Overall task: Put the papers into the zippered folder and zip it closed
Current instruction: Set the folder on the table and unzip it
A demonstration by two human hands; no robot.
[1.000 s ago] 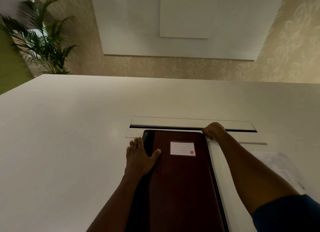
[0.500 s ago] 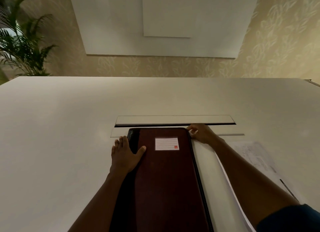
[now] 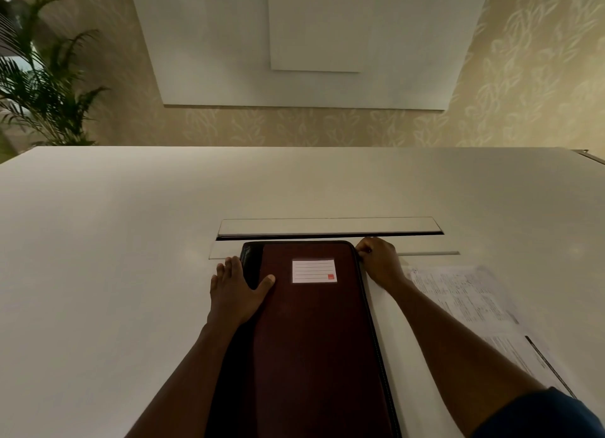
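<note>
A dark maroon zippered folder (image 3: 314, 339) with a white label lies flat and closed on the white table (image 3: 114, 241) in front of me. My left hand (image 3: 234, 293) rests flat on its far left edge, thumb on the cover. My right hand (image 3: 379, 260) sits at the folder's far right corner, fingers pinched at the zipper edge; the zipper pull itself is too small to make out. Printed papers (image 3: 465, 300) lie on the table to the right of the folder, partly under my right forearm.
A long cable slot with a raised lid (image 3: 327, 226) is set into the table just beyond the folder. A thin dark pen-like object (image 3: 550, 365) lies on the papers at the right. A potted palm (image 3: 42, 87) stands past the table's far left corner.
The view has shifted and come closer. My right hand has moved slightly around the folder's far right corner. My left hand stays pressed on the folder's left edge.
</note>
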